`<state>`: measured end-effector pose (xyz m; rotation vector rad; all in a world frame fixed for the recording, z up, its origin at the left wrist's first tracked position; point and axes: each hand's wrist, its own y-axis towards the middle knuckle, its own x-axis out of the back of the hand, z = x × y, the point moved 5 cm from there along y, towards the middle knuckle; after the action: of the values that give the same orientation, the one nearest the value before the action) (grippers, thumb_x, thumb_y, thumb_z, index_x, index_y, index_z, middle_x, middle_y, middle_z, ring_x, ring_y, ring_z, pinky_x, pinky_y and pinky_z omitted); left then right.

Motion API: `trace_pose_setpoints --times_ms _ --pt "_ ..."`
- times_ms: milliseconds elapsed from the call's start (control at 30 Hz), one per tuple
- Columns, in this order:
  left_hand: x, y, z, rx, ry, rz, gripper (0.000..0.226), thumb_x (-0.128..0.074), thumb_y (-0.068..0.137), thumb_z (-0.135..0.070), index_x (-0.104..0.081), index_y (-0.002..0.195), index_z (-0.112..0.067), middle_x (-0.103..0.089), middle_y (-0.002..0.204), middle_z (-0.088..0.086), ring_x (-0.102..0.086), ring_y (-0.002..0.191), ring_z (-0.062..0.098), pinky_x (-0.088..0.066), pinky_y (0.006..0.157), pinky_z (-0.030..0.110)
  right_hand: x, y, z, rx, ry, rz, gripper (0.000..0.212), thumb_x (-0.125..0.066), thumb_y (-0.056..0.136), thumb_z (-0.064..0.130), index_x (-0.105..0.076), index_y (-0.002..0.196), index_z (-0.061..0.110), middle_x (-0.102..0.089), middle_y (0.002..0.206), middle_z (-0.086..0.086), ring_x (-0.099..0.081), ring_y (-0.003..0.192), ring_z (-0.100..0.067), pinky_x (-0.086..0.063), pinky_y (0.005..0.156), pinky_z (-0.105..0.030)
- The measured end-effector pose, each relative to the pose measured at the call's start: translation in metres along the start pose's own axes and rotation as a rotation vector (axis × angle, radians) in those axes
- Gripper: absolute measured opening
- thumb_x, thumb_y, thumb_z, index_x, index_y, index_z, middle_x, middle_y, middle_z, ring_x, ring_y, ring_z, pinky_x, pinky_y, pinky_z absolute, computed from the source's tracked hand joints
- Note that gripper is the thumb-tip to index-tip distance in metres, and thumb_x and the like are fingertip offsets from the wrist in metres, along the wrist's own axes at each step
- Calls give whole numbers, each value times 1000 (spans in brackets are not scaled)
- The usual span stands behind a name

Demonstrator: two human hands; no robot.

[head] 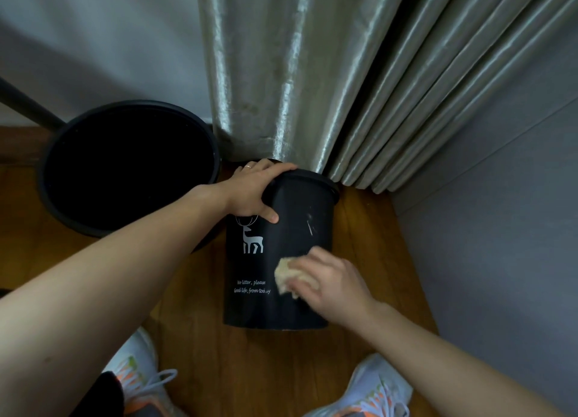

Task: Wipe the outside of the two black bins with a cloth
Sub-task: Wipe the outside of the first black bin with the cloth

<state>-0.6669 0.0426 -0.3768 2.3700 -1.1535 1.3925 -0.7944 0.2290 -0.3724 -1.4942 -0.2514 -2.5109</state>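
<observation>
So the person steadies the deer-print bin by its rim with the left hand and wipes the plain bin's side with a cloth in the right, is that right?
Not quite. In the head view the right hand presses the cloth against the same deer-print bin whose rim the left hand grips. The plain bin stands untouched beside it.

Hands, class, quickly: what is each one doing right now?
Left hand: grips the rim of the deer-print black bin.
Right hand: presses a beige cloth against the bin's side, fingers curled over it.
</observation>
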Motion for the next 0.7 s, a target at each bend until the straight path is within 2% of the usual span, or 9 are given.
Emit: trace_pose_setpoints --times_ms 67,133,233,300,367,533,600,700 --pt "0 0 0 -9 -5 0 110 -87 64 -36 -18 149 -44 -35 138 0 -30 128 29 -22 113 51 -7 -13 7 112 -39 58 27 -59 89 42 -67 106 22 -55 90 3 -57 70 -14 -48 54 -26" --pt "1 0 0 -11 -4 -2 110 -87 64 -36 -17 149 -44 -35 138 0 -30 128 30 -22 113 51 -5 -9 5 136 -69 49 27 -60 89 41 -67 106 22 -56 89 3 -57 71 -13 -46 54 -24" --pt "0 0 -2 -7 -3 -3 110 -87 64 -36 -18 150 -43 -35 139 2 -30 129 30 -22 113 51 10 11 -9 -43 -66 -74 27 -61 89 43 -66 109 25 -56 93 4 -59 75 -17 -46 58 -27" --pt "-1 0 -3 -7 6 1 110 -87 64 -37 -18 150 -42 -35 139 2 -29 129 30 -22 113 51 10 13 -12 -99 -52 -96 29 -59 90 45 -65 110 26 -56 95 5 -60 76 -18 -46 59 -28" --pt "-1 0 -2 0 5 4 110 -87 64 -36 -18 149 -42 -35 139 2 -29 129 30 -22 113 51 4 1 -7 -25 -25 -85 30 -57 89 46 -65 108 25 -55 92 4 -59 71 -18 -45 56 -27" --pt "1 -1 -2 1 -17 6 110 -87 64 -34 -18 149 -43 -34 140 1 -28 130 29 -21 113 50 -14 -29 2 225 -42 118 28 -61 90 44 -66 106 22 -55 90 4 -54 69 -12 -49 51 -30" --pt "1 -1 -3 2 -21 2 110 -87 64 -34 -18 149 -43 -34 140 1 -28 130 29 -22 113 50 -5 -17 -4 168 -32 36 29 -60 89 45 -67 106 22 -57 91 4 -56 71 -14 -48 54 -27" --pt "1 -2 -3 1 -27 3 110 -87 64 -34 -18 150 -42 -34 141 2 -28 130 28 -21 113 49 5 -2 -16 -62 20 -108 35 -55 89 51 -66 109 25 -57 94 5 -59 74 -15 -49 58 -28"
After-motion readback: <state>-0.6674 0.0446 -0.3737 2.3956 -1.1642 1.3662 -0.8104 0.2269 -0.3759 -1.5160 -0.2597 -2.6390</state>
